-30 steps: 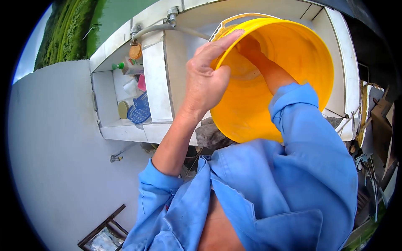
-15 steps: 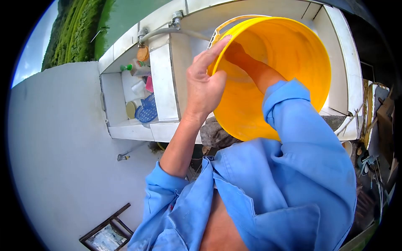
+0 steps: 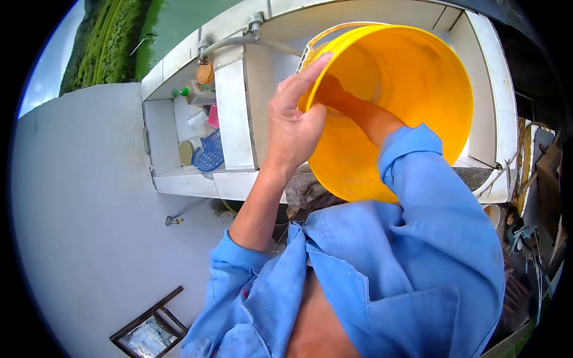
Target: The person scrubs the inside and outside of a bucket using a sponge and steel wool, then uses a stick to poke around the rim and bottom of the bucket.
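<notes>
A large yellow bucket (image 3: pixel 424 89) lies tilted, its mouth facing me, over the white-tiled sink (image 3: pixel 486 89). Its white handle (image 3: pixel 334 28) rests along the upper rim. With fingers on the outside and thumb at the edge, my left hand (image 3: pixel 298 110) grips the bucket's left rim. My right arm reaches into the bucket, and my right hand (image 3: pixel 332 90) is near the inner left wall. The rim and my left hand hide its fingers, so I cannot see whether it holds anything.
Left of the sink, a tiled compartment holds a blue plastic basket (image 3: pixel 209 152), a green-capped bottle (image 3: pixel 200 93) and a round lid (image 3: pixel 186 153). A grey hose (image 3: pixel 230 44) runs from the taps (image 3: pixel 255 25). A dark-framed stool (image 3: pixel 149 328) stands lower left.
My right hand has shifted slightly inside the bucket, toward the left wall. My left hand keeps its grip on the rim, and the bucket stays almost in place.
</notes>
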The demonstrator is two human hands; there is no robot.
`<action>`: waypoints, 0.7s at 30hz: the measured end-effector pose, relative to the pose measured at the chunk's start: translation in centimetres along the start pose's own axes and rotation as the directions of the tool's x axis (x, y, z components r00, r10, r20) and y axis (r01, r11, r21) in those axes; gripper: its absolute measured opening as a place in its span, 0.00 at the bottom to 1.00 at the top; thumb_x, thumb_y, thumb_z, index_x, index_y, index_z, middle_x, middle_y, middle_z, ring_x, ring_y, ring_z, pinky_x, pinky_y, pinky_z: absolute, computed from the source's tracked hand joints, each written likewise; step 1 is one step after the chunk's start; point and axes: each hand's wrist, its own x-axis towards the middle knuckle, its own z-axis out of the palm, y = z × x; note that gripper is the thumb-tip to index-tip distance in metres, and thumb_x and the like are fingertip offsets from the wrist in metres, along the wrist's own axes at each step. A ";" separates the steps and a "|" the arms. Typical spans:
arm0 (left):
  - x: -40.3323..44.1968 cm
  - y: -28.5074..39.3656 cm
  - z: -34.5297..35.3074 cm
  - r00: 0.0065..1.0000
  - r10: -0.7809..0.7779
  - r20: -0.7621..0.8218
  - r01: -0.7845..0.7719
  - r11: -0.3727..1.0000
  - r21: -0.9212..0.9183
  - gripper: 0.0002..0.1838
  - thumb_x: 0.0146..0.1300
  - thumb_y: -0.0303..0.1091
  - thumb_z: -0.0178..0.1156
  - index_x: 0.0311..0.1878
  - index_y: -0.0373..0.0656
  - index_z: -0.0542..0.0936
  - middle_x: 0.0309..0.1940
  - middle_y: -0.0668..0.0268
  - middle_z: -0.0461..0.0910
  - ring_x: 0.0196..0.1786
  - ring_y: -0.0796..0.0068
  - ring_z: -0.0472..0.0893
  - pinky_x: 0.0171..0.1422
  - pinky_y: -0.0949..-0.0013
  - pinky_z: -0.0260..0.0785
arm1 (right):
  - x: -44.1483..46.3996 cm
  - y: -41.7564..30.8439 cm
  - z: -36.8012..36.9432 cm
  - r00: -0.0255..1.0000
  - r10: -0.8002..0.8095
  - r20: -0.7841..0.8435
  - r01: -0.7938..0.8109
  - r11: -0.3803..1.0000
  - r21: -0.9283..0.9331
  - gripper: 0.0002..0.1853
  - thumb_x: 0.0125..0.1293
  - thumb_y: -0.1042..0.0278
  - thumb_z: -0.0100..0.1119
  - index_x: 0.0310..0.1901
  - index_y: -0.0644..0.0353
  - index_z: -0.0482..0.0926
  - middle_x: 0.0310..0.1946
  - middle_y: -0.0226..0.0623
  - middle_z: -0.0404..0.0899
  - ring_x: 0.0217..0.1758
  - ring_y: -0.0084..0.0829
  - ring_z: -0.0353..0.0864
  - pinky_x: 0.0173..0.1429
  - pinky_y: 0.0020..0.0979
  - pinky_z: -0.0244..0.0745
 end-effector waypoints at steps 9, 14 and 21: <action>0.1 -0.4 0.3 0.992 0.126 -0.027 -0.125 0.992 0.037 0.34 0.42 0.15 0.46 0.57 0.48 0.75 0.53 0.68 0.77 0.53 0.64 0.71 0.63 0.67 0.61 | -1.9 1.7 -11.2 0.953 0.270 0.137 0.144 -0.007 -0.990 0.09 0.57 0.69 0.51 0.36 0.57 0.79 0.37 0.44 0.77 0.42 0.46 0.77 0.44 0.42 0.75; 0.2 0.0 0.3 0.996 0.084 0.011 -0.084 0.993 0.083 0.31 0.47 0.17 0.45 0.60 0.36 0.71 0.57 0.59 0.73 0.58 0.72 0.73 0.63 0.71 0.62 | -2.3 1.7 -2.5 0.814 0.325 0.481 0.387 0.313 -0.867 0.10 0.57 0.69 0.50 0.38 0.58 0.79 0.42 0.45 0.77 0.46 0.45 0.77 0.48 0.43 0.72; -0.2 -0.3 -0.4 0.998 0.035 -0.042 -0.034 0.999 0.016 0.31 0.48 0.16 0.43 0.60 0.33 0.69 0.56 0.58 0.74 0.58 0.72 0.73 0.63 0.71 0.61 | 6.8 -1.4 -7.0 0.911 -0.124 0.393 0.362 0.694 -0.622 0.12 0.58 0.71 0.49 0.43 0.56 0.77 0.47 0.36 0.73 0.53 0.37 0.71 0.53 0.34 0.71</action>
